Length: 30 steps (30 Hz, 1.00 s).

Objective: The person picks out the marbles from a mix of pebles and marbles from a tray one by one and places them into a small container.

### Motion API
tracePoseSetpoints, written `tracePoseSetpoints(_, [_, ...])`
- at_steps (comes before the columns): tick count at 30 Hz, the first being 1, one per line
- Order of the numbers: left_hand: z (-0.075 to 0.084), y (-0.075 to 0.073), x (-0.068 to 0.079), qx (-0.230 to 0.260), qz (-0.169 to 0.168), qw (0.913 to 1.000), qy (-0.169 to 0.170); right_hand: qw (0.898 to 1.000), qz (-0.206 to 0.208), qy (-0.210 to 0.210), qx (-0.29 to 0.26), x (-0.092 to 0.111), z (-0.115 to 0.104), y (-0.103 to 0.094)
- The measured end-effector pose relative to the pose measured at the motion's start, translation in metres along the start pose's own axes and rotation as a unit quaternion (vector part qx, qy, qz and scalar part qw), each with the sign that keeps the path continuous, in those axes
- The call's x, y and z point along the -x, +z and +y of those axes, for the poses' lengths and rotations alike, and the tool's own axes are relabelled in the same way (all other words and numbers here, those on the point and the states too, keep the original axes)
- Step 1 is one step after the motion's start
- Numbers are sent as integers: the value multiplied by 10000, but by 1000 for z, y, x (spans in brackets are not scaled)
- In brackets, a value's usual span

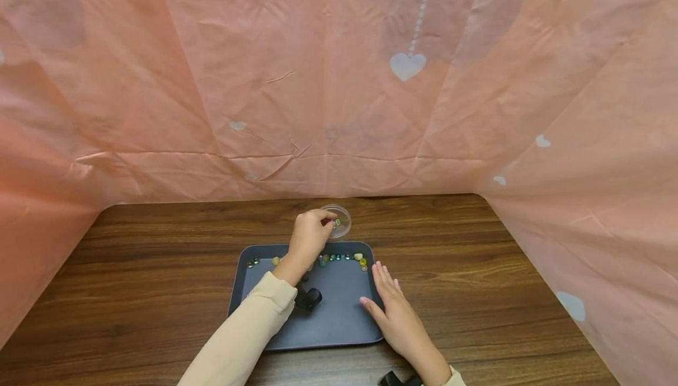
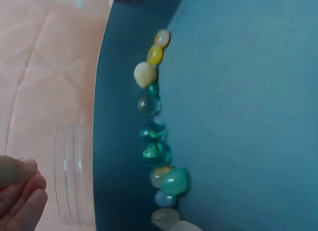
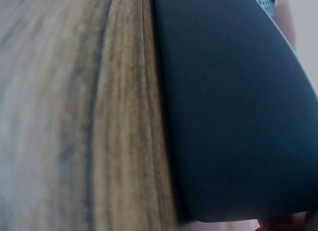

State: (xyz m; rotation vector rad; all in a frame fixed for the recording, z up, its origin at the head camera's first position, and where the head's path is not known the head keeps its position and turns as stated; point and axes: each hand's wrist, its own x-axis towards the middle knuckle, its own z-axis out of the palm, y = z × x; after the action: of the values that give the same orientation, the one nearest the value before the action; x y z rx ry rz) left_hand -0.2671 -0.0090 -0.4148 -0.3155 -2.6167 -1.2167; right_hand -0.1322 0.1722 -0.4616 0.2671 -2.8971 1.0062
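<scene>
Head view: we found marbles (image 1: 347, 257) lining the far tray (image 1: 339, 321) side, pieces (image 1: 336, 222) remaining in the dish (image 1: 346, 230); right hand (image 1: 397, 318) outstretched, hold of left hand (image 1: 309, 234) unclear.

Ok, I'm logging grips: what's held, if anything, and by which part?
Can't tell whether the left hand, at the dish, pinches anything; the right hand, at the tray, holds nothing.
</scene>
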Motion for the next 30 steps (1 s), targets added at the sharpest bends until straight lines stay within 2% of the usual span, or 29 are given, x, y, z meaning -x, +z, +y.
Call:
tracePoseSetpoints(3, [-3,-2,9,334,223,9992,49,10000,19,-38,11,0,0,0])
tracePoseSetpoints(5, [-5,-4,15,479,241,9986,37,10000,34,-63,10,-1,1,0])
tracePoseSetpoints(7, [-6,-6,21,625,177,9979,-56,10000,40,-66,-5,-1,2,-1])
tracePoseSetpoints(12, [-13,-7,32,795,-44,9953,-547,10000,39,-46,-9,-1,4,-2])
tracePoseSetpoints(20, [-33,0,37,958,-435,9889,-1045,10000,44,-17,-49,0,4,-2])
tracePoseSetpoints(24, [-38,1,39,966,-573,9870,-1152,10000,44,-25,-42,0,3,-2])
tracePoseSetpoints(30, [-39,2,42,550,-833,9898,-1012,10000,57,-18,-20,0,4,-2])
